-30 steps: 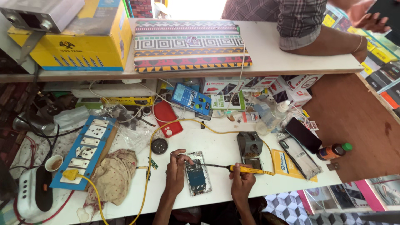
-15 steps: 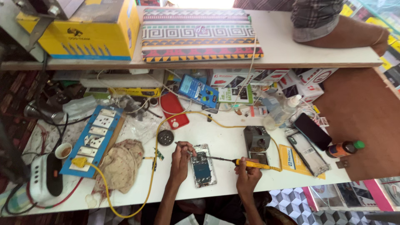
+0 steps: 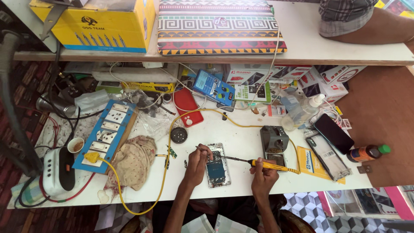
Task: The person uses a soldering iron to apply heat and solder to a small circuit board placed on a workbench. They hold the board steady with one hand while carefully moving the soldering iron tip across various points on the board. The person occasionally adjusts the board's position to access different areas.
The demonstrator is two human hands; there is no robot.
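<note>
Quick count: one opened phone (image 3: 217,170), one yellow-handled soldering iron (image 3: 263,164), one red phone case (image 3: 188,106), one socket board (image 3: 105,134), one rag (image 3: 131,162), two dark phones (image 3: 333,133) at the surface's right edge, one orange bottle (image 3: 367,152).

Bright even daylight, soft shadows, sharp focus, wide-angle edge distortion

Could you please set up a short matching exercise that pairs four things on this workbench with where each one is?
1. soldering iron
2. opened phone
3. cloth
4. patterned laptop

A. on the upper shelf
B. beside the blue socket board
C. in the right hand
D. on the table under the left hand

Pairs: 1-C, 2-D, 3-B, 4-A
</note>
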